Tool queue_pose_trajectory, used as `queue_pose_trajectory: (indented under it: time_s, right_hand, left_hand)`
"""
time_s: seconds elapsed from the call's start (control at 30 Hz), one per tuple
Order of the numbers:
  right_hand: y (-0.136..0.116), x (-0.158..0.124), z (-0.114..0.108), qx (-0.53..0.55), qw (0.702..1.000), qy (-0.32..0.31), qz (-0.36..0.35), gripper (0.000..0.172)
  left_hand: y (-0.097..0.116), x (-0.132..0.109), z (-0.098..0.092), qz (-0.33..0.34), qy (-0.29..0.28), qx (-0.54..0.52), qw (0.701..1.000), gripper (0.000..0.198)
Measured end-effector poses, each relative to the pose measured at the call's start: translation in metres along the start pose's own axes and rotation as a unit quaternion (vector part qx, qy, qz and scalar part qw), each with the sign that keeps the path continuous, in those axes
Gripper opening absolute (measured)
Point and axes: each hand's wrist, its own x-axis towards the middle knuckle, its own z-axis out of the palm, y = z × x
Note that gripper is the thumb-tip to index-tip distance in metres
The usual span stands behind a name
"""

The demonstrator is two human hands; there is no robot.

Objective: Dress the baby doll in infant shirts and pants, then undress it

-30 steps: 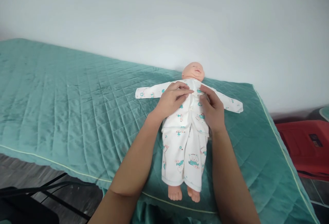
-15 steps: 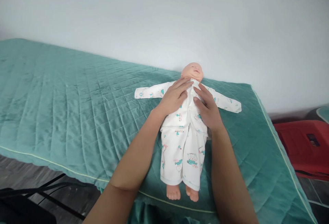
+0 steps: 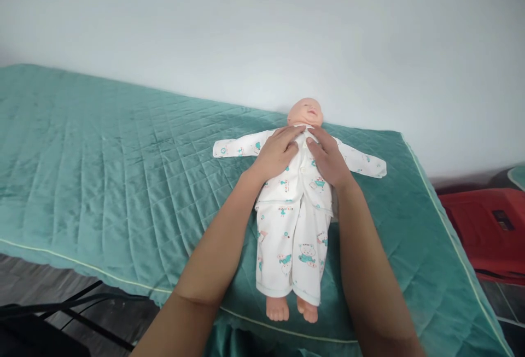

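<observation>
A baby doll (image 3: 303, 112) lies on its back with its head near the wall and its bare feet toward me. It wears a white printed pajama top (image 3: 283, 186) and matching pants (image 3: 274, 253), its sleeves stretched out to both sides. On the left half of the doll's chest, my left hand (image 3: 279, 152) rests flat with fingers extended. My right hand (image 3: 328, 157) lies on the other half of the chest, its fingers also stretched out. Between the hands a strip of the top's buttoned front shows. Neither hand grips anything; the cloth beneath the palms is hidden.
A green quilted cover (image 3: 123, 182) spreads over the bed beneath the doll. Behind it rises a pale wall (image 3: 246, 29). Red plastic objects (image 3: 488, 231) stand beyond the right edge. Dark metal legs (image 3: 82, 313) show at lower left above a grey floor.
My right hand has shifted slightly up and its fingers lie flatter on the chest. My left hand stays nearly in place. The doll has hardly moved.
</observation>
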Motion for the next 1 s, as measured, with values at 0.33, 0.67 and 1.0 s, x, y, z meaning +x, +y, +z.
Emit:
queue_pose_trajectory:
  time_s: [0.33, 0.67, 1.0]
  right_hand:
    - [0.000, 0.008, -0.003, 0.009, 1.000, -0.024, -0.015, 0.047]
    - [0.001, -0.008, -0.009, 0.046, 0.999, 0.025, -0.008, 0.051]
    - [0.074, -0.079, -0.081, -0.343, 0.938, -0.022, 0.045, 0.064]
  left_hand:
    - [0.002, -0.001, -0.002, -0.027, 0.007, -0.038, 0.999, 0.046]
    - [-0.016, -0.006, 0.003, -0.046, 0.044, -0.035, 0.997, 0.042]
    - [-0.056, -0.079, -0.051, -0.186, -0.007, 0.312, 0.932, 0.061]
